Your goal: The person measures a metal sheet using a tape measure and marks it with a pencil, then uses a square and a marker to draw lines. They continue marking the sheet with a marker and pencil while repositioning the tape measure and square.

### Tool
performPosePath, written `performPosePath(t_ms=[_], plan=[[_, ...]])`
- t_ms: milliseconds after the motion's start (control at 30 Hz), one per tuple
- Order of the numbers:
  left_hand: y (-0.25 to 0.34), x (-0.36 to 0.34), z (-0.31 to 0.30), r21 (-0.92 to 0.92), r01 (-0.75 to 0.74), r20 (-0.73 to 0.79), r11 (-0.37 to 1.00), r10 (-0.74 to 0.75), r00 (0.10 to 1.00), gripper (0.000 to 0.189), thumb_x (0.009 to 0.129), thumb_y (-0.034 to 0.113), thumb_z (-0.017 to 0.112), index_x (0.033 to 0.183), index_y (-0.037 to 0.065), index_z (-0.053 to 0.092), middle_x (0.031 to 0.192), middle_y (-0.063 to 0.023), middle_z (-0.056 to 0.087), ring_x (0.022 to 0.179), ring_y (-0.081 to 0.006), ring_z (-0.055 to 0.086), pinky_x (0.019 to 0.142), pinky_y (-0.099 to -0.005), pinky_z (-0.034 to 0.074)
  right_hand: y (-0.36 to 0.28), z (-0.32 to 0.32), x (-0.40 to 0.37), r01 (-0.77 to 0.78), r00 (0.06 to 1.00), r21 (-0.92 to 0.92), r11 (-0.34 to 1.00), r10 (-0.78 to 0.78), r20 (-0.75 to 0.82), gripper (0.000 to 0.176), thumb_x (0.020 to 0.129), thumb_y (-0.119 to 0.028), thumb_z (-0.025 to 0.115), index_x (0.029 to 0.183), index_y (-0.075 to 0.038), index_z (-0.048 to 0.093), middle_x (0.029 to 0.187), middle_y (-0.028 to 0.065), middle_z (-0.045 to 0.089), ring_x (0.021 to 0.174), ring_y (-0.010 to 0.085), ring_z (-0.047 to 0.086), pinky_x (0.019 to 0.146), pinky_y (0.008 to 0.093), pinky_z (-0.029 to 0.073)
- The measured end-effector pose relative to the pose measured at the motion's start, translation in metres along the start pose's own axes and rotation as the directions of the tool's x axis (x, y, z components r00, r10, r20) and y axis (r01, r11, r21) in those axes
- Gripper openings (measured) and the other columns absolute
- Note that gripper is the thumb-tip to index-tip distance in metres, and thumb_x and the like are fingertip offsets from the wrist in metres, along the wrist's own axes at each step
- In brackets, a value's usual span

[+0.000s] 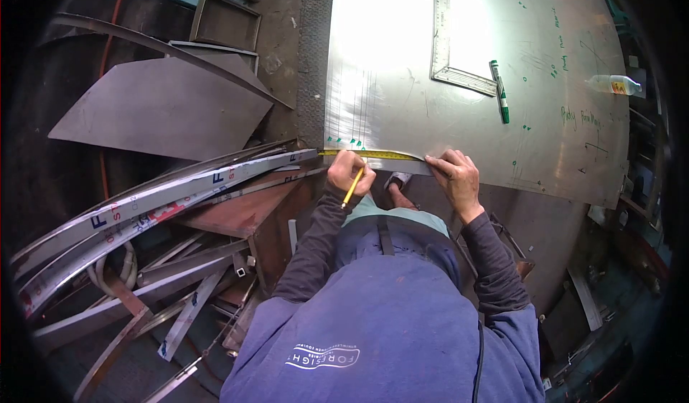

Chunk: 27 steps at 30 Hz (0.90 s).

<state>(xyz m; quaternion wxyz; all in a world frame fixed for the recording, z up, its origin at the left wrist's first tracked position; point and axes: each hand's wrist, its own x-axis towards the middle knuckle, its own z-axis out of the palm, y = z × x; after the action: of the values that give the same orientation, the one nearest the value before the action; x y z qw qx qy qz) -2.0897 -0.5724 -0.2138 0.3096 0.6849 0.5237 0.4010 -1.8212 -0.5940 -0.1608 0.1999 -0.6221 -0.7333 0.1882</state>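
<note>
A bright metal sheet (402, 116) lies in front of me, with thin drawn lines and green marks near its left front corner. Along its front edge runs a yellow tape measure (380, 154). My left hand (349, 173) is closed around a yellow pencil (352, 188) at that edge, just below the tape; its tip is hidden. At the tape's right end, my right hand (456, 180) is closed, with thumb and fingers pressing the tape against the sheet's edge.
A metal try square (463, 78) and a green marker (500, 93) lie on the sheet, and a plastic bottle (615, 84) at its right side. Long metal strips (165, 191) and a cut grey plate (161, 105) crowd the left. A metal tray (226, 22) stands farther back.
</note>
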Motion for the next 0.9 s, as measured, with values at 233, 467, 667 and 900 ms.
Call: performPosePath(t_ms=[233, 467, 667, 900], plan=[[0.0003, 0.0002, 0.0017, 0.021, -0.046, -0.015, 0.999, 0.046, 0.999, 0.020, 0.067, -0.002, 0.069, 0.073, 0.003, 0.051, 0.066, -0.0109, 0.056, 0.060, -0.0257, 0.056, 0.057, -0.0347, 0.049, -0.0006, -0.0005, 0.0004, 0.002, 1.000, -0.002, 1.000, -0.002, -0.008, 0.020, 0.077, -0.014, 0.076, 0.097, -0.019, 0.077, 0.077, 0.0001, 0.059, 0.077, 0.0190, 0.059, 0.068, 0.0337, 0.046], [0.0023, 0.0011, 0.0019, 0.048, -0.032, -0.020, 0.998, 0.033, 0.999, 0.019, 0.067, -0.002, 0.068, 0.074, 0.003, 0.051, 0.067, -0.0116, 0.055, 0.061, -0.0279, 0.056, 0.058, -0.0359, 0.049, 0.0016, 0.0023, -0.0010, 0.009, 1.000, -0.005, 1.000, -0.009, -0.012, 0.019, 0.078, -0.014, 0.076, 0.097, -0.019, 0.077, 0.077, -0.0004, 0.059, 0.077, 0.0186, 0.059, 0.068, 0.0332, 0.046], [0.0009, 0.0004, 0.0023, 0.029, -0.022, -0.019, 0.999, 0.022, 1.000, 0.019, 0.067, -0.002, 0.068, 0.074, 0.003, 0.051, 0.067, -0.0118, 0.055, 0.062, -0.0281, 0.057, 0.059, -0.0365, 0.049, 0.0009, 0.0010, -0.0003, 0.007, 1.000, 0.000, 1.000, -0.007, -0.006, 0.021, 0.077, -0.014, 0.076, 0.098, -0.019, 0.077, 0.077, -0.0003, 0.059, 0.077, 0.0188, 0.059, 0.069, 0.0334, 0.046], [-0.0019, -0.0004, 0.0020, 0.046, -0.049, -0.001, 0.998, 0.049, 0.999, 0.019, 0.067, -0.001, 0.069, 0.074, 0.004, 0.051, 0.067, -0.0113, 0.055, 0.060, -0.0271, 0.056, 0.056, -0.0354, 0.048, -0.0008, -0.0001, 0.0006, 0.011, 1.000, 0.003, 1.000, -0.011, -0.017, 0.021, 0.077, -0.014, 0.076, 0.097, -0.018, 0.077, 0.077, 0.0000, 0.059, 0.076, 0.0193, 0.059, 0.068, 0.0337, 0.046]])
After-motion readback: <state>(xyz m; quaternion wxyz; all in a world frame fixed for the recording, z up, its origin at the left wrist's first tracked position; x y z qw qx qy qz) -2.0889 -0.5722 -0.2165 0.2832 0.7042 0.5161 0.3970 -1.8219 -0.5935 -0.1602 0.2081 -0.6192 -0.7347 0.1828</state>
